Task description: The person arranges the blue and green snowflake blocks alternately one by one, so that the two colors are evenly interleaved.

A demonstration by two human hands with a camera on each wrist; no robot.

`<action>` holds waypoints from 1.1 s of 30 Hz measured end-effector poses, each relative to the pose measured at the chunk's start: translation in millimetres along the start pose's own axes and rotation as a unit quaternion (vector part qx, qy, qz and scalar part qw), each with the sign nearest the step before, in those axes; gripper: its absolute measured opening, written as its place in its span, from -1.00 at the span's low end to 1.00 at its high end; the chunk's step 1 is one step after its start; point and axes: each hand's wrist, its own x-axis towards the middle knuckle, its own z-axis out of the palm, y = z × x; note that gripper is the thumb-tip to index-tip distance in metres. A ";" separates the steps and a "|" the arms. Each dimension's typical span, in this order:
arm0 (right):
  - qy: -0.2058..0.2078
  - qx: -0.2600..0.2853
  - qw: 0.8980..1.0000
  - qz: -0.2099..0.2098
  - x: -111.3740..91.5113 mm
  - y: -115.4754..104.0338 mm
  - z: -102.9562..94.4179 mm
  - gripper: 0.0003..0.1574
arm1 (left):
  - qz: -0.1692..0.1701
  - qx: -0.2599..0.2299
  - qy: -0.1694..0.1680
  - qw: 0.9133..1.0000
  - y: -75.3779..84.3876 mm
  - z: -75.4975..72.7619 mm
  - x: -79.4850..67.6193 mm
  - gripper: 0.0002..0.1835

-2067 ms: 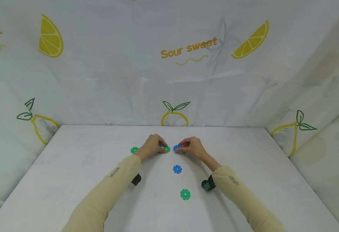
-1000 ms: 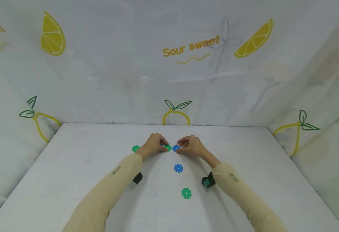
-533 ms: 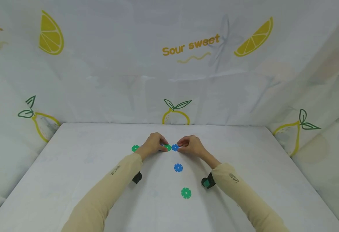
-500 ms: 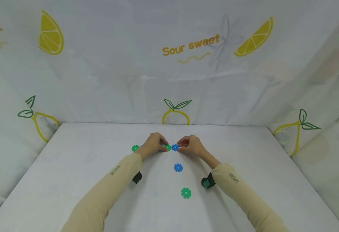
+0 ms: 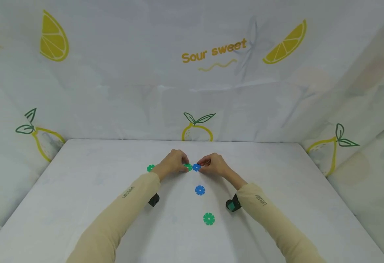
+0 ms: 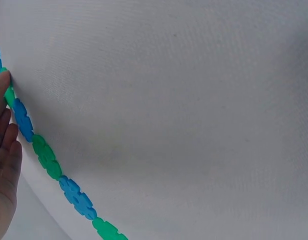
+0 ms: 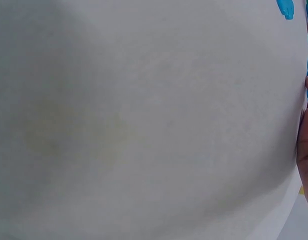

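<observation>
In the head view my left hand (image 5: pixel 172 162) pinches a green notched disc (image 5: pixel 188 167) between thumb and fingers. That disc belongs to a row of joined green and blue discs, plain in the left wrist view, where a blue disc (image 6: pixel 23 120) and a green disc (image 6: pixel 46 156) follow it. Most of the row is behind my left hand in the head view; a green disc (image 5: pixel 150 168) shows beyond the wrist. My right hand (image 5: pixel 215 164) pinches a blue notched disc (image 5: pixel 196 167), whose left edge meets the green one. Whether their slots interlock is too small to tell.
On the white table (image 5: pixel 90 190), a loose blue disc (image 5: pixel 200 190) lies nearer me than the hands. Closer still is a loose green disc (image 5: pixel 208 218). Black wrist cameras (image 5: pixel 154 199) hang under both forearms. A lemon-print curtain (image 5: pixel 129 102) rises behind the table's far edge.
My right hand has brought the blue disc leftward, closing the gap to the green disc. My left hand has stayed nearly still, holding the green disc. The head view has shifted slightly.
</observation>
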 end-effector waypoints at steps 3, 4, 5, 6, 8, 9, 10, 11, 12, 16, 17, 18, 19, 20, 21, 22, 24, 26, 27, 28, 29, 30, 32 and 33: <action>-0.006 0.004 1.000 0.009 -0.1 -1.5 -0.2 -0.73 | 0.011 0.003 0.001 1.000 -1.6 0.2 0.0 -0.76; -0.007 0.004 1.000 0.010 -0.2 -1.6 -0.3 -0.73 | 0.013 0.002 0.001 1.000 -1.8 0.4 0.0 -0.75; -0.008 0.004 1.000 0.012 -0.3 -1.8 -0.4 -0.73 | 0.016 0.000 0.002 1.000 -2.1 0.6 0.2 -0.74; -0.008 0.005 1.000 0.012 -0.3 -2.0 -0.6 -0.73 | 0.019 0.000 0.002 1.000 -2.5 0.7 0.5 -0.74; -0.009 0.007 1.000 0.013 -0.6 -2.6 -1.1 -0.73 | 0.024 -0.002 0.004 1.000 -3.0 0.9 0.9 -0.73; -0.010 0.007 1.000 0.013 -0.8 -3.0 -1.3 -0.73 | 0.025 -0.004 0.005 1.000 -3.3 1.0 1.4 -0.72; -0.010 0.007 1.000 0.013 -0.9 -3.3 -1.6 -0.73 | 0.026 -0.005 0.006 1.000 -3.5 1.1 2.1 -0.72; -0.010 0.008 1.000 0.012 -1.1 -3.6 -1.8 -0.73 | 0.027 -0.007 0.007 1.000 -3.6 1.4 2.7 -0.71; -0.011 0.009 1.000 0.012 -1.3 -3.9 -2.1 -0.73 | 0.027 -0.010 0.008 1.000 -3.6 1.7 3.3 -0.71; -0.007 0.021 1.000 0.014 -3.8 -3.5 -3.2 -0.71 | 0.045 -0.021 0.008 0.999 -2.4 4.9 5.7 -0.70; -0.006 0.028 0.999 0.015 -4.7 -2.9 -3.5 -0.71 | 0.050 -0.024 0.008 0.998 -1.4 5.7 5.9 -0.69; -0.004 0.036 0.999 0.020 -6.2 -2.5 -3.9 -0.70 | 0.054 -0.025 0.008 0.998 -0.3 6.7 6.2 -0.69; -0.002 0.045 0.999 0.023 -7.8 -1.7 -4.4 -0.69 | 0.058 -0.025 0.010 0.998 0.8 7.9 6.6 -0.70; -0.001 0.057 0.998 0.026 -9.9 -1.2 -5.2 -0.68 | 0.059 -0.025 0.012 0.998 2.3 8.7 6.6 -0.70; -0.002 0.070 0.997 0.028 -12.3 -0.9 -6.2 -0.67 | 0.057 -0.027 0.013 0.998 4.0 9.5 6.5 -0.69; -0.003 0.083 0.996 0.031 -14.9 -0.8 -7.4 -0.67 | 0.054 -0.028 0.014 0.998 5.7 10.2 6.3 -0.69; -0.005 0.108 0.993 0.039 -20.9 -1.5 -9.4 -0.66 | 0.047 -0.032 0.017 0.998 8.1 12.0 6.3 -0.70; -0.010 0.127 0.991 0.043 -27.5 -3.5 -11.7 -0.66 | 0.039 -0.035 0.021 0.998 10.1 12.5 5.4 -0.70; -0.011 0.136 0.990 0.046 -31.1 -4.6 -12.8 -0.66 | 0.034 -0.037 0.022 0.999 11.2 12.7 4.8 -0.70; -0.012 0.143 0.989 0.048 -34.7 -5.5 -13.5 -0.66 | 0.031 -0.037 0.025 0.999 12.0 12.8 4.2 -0.70; -0.013 0.149 0.988 0.050 -38.5 -6.5 -14.0 -0.66 | 0.029 -0.038 0.027 0.998 12.7 12.8 3.8 -0.70; -0.014 0.153 0.987 0.050 -42.4 -7.4 -14.7 -0.66 | 0.027 -0.038 0.030 0.998 13.4 12.8 3.1 -0.70; -0.019 0.161 0.986 0.045 -50.6 -8.5 -15.5 -0.66 | 0.027 -0.035 0.034 0.998 14.6 12.9 2.2 -0.70; -0.023 0.167 0.985 0.046 -54.7 -8.6 -15.4 -0.66 | 0.029 -0.034 0.037 0.998 14.6 13.4 2.4 -0.69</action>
